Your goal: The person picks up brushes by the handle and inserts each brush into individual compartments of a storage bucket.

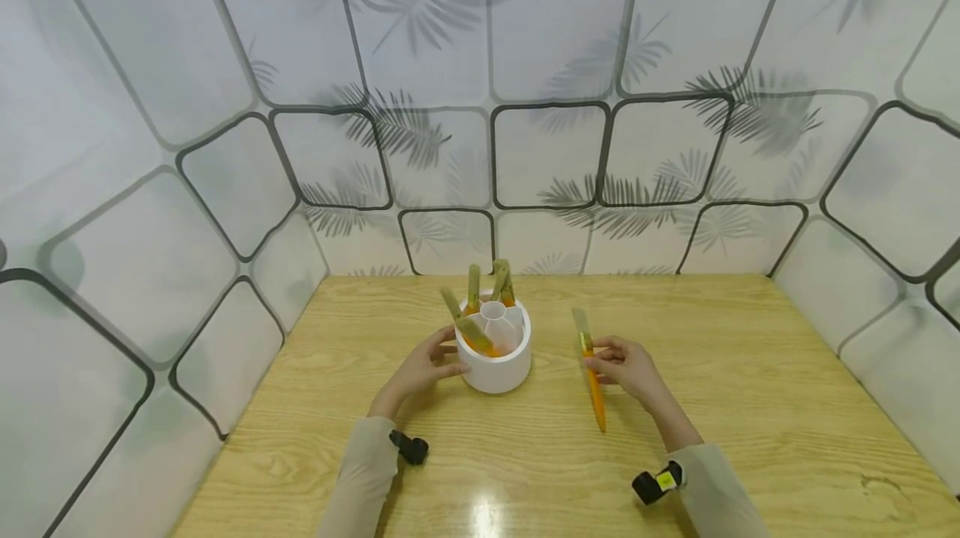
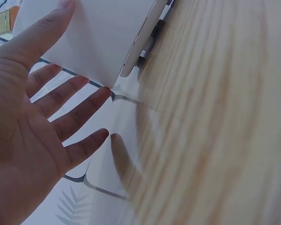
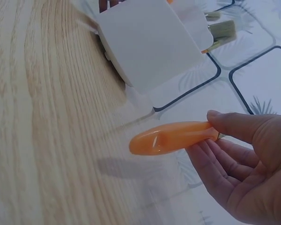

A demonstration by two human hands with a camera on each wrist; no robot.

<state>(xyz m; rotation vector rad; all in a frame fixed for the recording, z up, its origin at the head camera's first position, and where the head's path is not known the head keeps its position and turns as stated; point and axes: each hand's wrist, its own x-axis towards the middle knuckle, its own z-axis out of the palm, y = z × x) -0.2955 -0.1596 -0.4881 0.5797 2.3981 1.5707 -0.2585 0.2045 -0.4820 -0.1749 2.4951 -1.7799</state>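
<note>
A paintbrush [image 1: 593, 380] with an orange handle and pale bristles is pinched between the thumb and fingers of my right hand [image 1: 626, 365], to the right of a white round holder [image 1: 495, 373]. Its bristles point away from me. In the right wrist view the orange handle [image 3: 171, 138] is held above the table. My left hand [image 1: 422, 371] is at the holder's left side. The left wrist view has its thumb against the white wall [image 2: 98, 37] and its fingers spread. Several brushes [image 1: 474, 284] stand bristles up in the holder's compartments.
The holder stands on a wood-grain table [image 1: 300, 413]. Behind the table and along both sides hangs a pale patterned covering [image 1: 551, 155] with dark outlines and leaf prints. A black device [image 1: 409, 447] is strapped to the left wrist, another [image 1: 656, 483] to the right.
</note>
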